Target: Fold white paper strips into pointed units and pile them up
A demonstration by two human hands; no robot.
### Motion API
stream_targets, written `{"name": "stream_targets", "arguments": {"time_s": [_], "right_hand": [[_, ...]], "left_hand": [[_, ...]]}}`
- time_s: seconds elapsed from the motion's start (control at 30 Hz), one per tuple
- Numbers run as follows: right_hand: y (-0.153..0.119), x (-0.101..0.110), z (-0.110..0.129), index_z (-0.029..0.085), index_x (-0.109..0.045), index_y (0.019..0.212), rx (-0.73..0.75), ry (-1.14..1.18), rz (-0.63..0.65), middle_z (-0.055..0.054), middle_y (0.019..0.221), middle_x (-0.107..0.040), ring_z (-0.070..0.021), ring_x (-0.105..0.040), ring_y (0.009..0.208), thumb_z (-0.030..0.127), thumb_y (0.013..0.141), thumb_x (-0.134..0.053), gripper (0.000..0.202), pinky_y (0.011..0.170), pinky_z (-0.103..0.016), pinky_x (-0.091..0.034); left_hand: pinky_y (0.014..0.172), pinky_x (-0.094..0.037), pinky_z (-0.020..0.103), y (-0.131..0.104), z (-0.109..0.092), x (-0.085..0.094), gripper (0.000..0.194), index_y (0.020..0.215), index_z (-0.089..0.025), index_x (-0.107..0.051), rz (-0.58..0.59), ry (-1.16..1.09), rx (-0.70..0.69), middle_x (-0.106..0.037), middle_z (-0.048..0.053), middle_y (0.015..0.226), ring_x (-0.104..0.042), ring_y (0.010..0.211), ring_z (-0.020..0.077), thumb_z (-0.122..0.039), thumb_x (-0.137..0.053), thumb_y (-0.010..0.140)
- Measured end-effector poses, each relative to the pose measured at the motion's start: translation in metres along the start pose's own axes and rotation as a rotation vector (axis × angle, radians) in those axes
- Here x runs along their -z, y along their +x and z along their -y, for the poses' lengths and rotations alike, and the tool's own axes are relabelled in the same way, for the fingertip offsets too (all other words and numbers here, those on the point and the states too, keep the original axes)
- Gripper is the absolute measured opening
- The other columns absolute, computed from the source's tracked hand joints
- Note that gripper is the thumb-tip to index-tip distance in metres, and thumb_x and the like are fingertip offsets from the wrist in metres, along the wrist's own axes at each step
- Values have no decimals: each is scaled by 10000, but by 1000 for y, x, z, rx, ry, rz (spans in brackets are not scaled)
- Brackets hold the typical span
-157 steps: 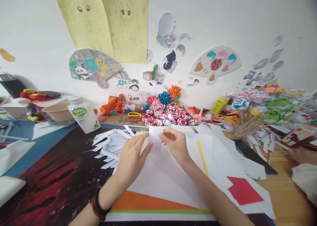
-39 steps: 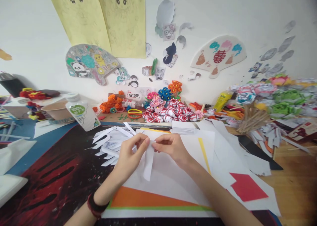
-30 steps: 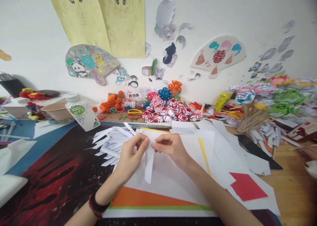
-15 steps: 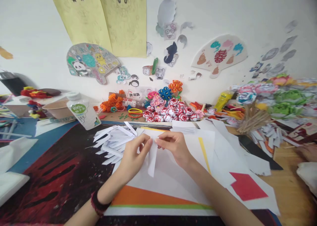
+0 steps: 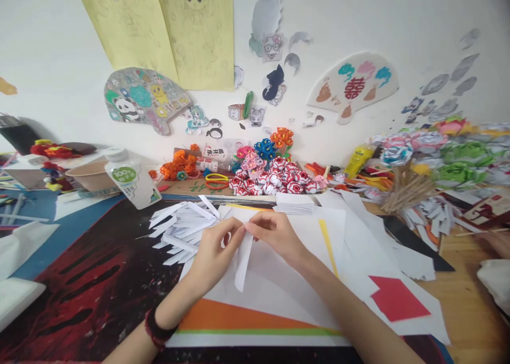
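Observation:
A narrow white paper strip [image 5: 244, 263] hangs down from between my fingertips, over white sheets [image 5: 287, 279] at the middle of the table. My left hand [image 5: 217, 247] pinches its upper end between thumb and forefinger. Touching the same end from the right is my right hand [image 5: 277, 235], its fingers pressed together and partly hidden behind one another. Left of my hands lies a loose pile of folded white strips [image 5: 179, 231]. Orange paper [image 5: 239, 315] shows beneath the white sheets near the front.
A white bottle [image 5: 131, 180] stands at the back left beside a paper bowl [image 5: 90, 175]. Red-and-white paper flowers [image 5: 279, 178] line the wall. Red paper [image 5: 398, 298] lies at the right. Part of another person's hand [image 5: 496, 243] shows at the right edge.
My right fingertips have shifted slightly left, now meeting the left ones at the strip's top. The strip's lower end has swung slightly left and downward.

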State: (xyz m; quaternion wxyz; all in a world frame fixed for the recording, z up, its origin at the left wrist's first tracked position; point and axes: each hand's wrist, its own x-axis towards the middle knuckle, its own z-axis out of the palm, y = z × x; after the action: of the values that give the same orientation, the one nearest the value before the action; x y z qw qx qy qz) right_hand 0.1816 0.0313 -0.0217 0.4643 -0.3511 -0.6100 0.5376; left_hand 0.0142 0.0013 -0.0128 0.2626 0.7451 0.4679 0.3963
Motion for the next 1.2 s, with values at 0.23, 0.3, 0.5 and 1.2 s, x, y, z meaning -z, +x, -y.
{"name": "stream_targets", "arguments": {"time_s": [0.23,0.3,0.5,1.2], "right_hand": [[-3,-3,0,173,-685,752,105,1,-27,-14,707,-637,-138,-575,651,365,799,-682,198,649,-264,-473],[-4,-4,0,174,-684,749,112,9,-71,-15,709,-637,-139,-572,651,355,791,-691,186,639,-262,-468],[6,19,6,169,-679,701,172,46,-329,-10,665,-609,-136,-542,637,327,772,-705,176,632,-268,-449],[6,18,4,168,-727,885,42,169,-67,-39,777,-660,-148,-580,698,466,756,-711,326,690,-291,-474]], "left_hand": [[601,-374,230,2,2,-1,329,717,-171,-586,8,-67,26,-565,-2,654,-495,631,133,-388,-450,924],[603,-378,228,2,3,-1,329,713,-170,-572,19,-99,33,-548,-5,655,-488,634,132,-392,-451,923],[602,-373,236,-1,0,-4,334,687,-174,-583,103,-74,28,-575,-4,638,-486,603,129,-364,-453,929],[564,-350,222,3,12,-7,355,720,-163,-580,62,-208,115,-519,-12,637,-462,598,116,-441,-478,916]]}}
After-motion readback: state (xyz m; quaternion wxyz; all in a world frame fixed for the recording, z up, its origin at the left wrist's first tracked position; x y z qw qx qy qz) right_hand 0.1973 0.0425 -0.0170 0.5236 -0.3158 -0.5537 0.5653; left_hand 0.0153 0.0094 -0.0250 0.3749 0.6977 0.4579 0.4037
